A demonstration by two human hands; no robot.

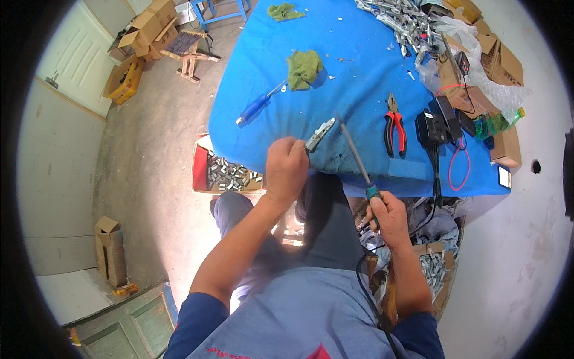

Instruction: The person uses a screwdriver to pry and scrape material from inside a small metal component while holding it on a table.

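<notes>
- A silver metal piece (320,134) is pinched in the left hand (287,167), above the near part of the desk (353,36).
- A long-shafted tool (354,149) is gripped by its green handle in the right hand (390,220).
- Red-handled pliers (395,128) are laid to the right, a blue screwdriver (256,109) to the left.

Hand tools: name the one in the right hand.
The teal-handled tool: the right hand grips it, while the blue-handled screwdriver and red-and-black pliers lie on the tabletop.
</notes>
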